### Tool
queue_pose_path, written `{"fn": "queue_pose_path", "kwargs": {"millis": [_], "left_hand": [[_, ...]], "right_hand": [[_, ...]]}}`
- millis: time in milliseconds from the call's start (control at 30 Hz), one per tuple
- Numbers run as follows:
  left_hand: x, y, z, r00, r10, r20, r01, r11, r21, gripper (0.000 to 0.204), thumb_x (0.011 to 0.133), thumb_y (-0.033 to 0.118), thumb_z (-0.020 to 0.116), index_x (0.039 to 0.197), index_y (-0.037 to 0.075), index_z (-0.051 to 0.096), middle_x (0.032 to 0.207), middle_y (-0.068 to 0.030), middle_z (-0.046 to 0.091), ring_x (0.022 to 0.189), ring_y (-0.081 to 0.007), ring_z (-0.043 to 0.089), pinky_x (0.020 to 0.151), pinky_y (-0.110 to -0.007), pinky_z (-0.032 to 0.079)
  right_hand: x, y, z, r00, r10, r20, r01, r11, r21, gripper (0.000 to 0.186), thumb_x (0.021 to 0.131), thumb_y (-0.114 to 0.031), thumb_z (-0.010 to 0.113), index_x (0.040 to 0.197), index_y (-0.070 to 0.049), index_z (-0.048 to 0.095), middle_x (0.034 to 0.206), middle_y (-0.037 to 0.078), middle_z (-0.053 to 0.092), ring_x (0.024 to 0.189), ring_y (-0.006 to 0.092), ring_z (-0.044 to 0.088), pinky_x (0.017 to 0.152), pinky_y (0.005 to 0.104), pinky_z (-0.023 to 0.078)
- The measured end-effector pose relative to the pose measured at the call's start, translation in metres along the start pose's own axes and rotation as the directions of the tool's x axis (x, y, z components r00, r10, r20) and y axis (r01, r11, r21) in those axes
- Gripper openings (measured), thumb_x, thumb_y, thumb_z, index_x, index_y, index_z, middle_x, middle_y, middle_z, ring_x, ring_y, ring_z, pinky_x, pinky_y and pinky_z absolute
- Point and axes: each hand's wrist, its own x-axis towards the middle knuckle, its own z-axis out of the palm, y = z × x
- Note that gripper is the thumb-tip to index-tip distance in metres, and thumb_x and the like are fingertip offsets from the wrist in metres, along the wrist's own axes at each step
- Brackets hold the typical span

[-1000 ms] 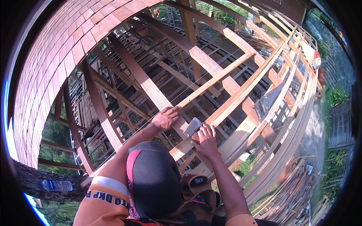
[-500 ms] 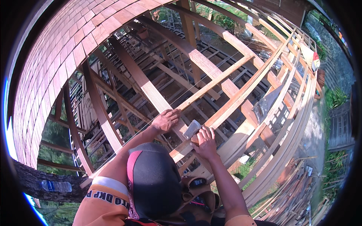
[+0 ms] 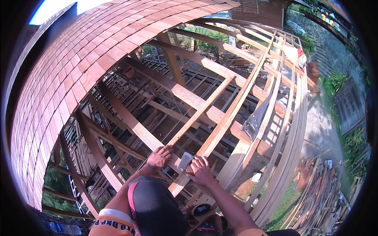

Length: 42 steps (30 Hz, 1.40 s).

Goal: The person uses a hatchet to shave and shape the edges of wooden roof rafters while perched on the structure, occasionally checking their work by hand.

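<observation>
My left hand (image 3: pixel 159 157) has its fingers bent over the near end of a narrow wooden batten (image 3: pixel 202 111), where it meets a sloping rafter (image 3: pixel 138 129). In my right hand (image 3: pixel 201 170) is a tool with a flat grey metal head (image 3: pixel 184 161); its handle is hidden by my fingers, so its exact kind is unclear. That hand is over a second, longer batten (image 3: pixel 224 125), which runs away to the upper right. A thin string (image 3: pixel 179 119) stretches across the rafters near my left hand. Below my arms, a dark rounded knee (image 3: pixel 157 204) and a brown tool pouch (image 3: pixel 204 220) show.
Wooden shingles (image 3: pixel 78 67) cover the roof on the left. Open gaps between the rafters drop to stacked timber below. Long loose strips (image 3: pixel 293 137) lie at the right, with a grey sheet (image 3: pixel 252 122) among them. A timber pile (image 3: pixel 319 192) lies on the ground.
The view has swung, so the frame and both hands appear lower and further left, with more shingle roof showing. Both hands keep nearly the same places on the wood.
</observation>
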Motion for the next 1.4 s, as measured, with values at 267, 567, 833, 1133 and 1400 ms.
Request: {"fn": "queue_pose_path", "kwargs": {"millis": [267, 567, 833, 1133, 1400], "left_hand": [[0.007, 0.004, -0.005, 0.998, -0.027, 0.061, 0.03, 0.998, -0.053, 0.029, 0.105, 0.027, 0.054, 0.123, 0.008, 0.064, 0.155, -0.009, 0.052, 0.154, -0.029, 0.035, 0.123, -0.048, 0.033], [0.004, 0.009, -0.01, 1.0, -0.016, 0.012, 0.017, 0.999, -0.041, 0.027, 0.1, 0.025, 0.06, 0.119, 0.007, 0.066, 0.15, -0.0082, 0.058, 0.152, -0.0274, 0.04, 0.12, -0.048, 0.038], [0.006, 0.008, -0.008, 1.0, -0.018, 0.016, 0.018, 0.999, -0.035, 0.031, 0.102, 0.025, 0.057, 0.126, 0.007, 0.065, 0.149, -0.0072, 0.058, 0.152, -0.0265, 0.04, 0.12, -0.047, 0.037], [0.0, 0.007, -0.012, 1.0, -0.004, 0.001, 0.004, 1.0, -0.024, 0.031, 0.098, 0.023, 0.061, 0.124, 0.008, 0.067, 0.148, -0.0065, 0.06, 0.151, -0.0256, 0.041, 0.119, -0.046, 0.039], [0.004, 0.004, -0.008, 0.999, 0.009, 0.034, -0.007, 0.999, -0.054, 0.035, 0.097, 0.023, 0.059, 0.128, 0.007, 0.063, 0.154, -0.0094, 0.053, 0.153, -0.0287, 0.037, 0.122, -0.048, 0.036]], "right_hand": [[-0.002, 0.003, -0.002, 0.999, 0.008, 0.039, -0.008, 1.0, -0.01, 0.057, 0.085, -0.043, 0.078, 0.122, -0.002, 0.062, 0.138, 0.014, 0.061, 0.148, 0.0307, 0.044, 0.125, 0.0591, 0.024], [-0.006, 0.003, 0.005, 0.999, -0.018, 0.031, 0.019, 1.0, -0.014, 0.059, 0.089, -0.05, 0.074, 0.121, -0.002, 0.063, 0.137, 0.014, 0.061, 0.147, 0.031, 0.045, 0.124, 0.0609, 0.024], [-0.005, 0.007, 0.004, 0.999, -0.036, 0.01, 0.036, 0.999, -0.038, 0.059, 0.09, -0.055, 0.072, 0.119, -0.004, 0.065, 0.135, 0.013, 0.062, 0.146, 0.0289, 0.046, 0.123, 0.06, 0.025], [-0.007, 0.006, 0.009, 0.999, -0.039, 0.024, 0.04, 0.998, -0.044, 0.06, 0.092, -0.055, 0.07, 0.122, -0.004, 0.064, 0.137, 0.013, 0.06, 0.147, 0.0285, 0.045, 0.125, 0.0588, 0.021], [-0.008, 0.01, 0.01, 0.998, -0.052, -0.041, 0.05, 0.997, -0.055, 0.06, 0.091, -0.056, 0.071, 0.117, -0.003, 0.065, 0.133, 0.013, 0.062, 0.145, 0.0301, 0.047, 0.124, 0.0588, 0.025]]}}
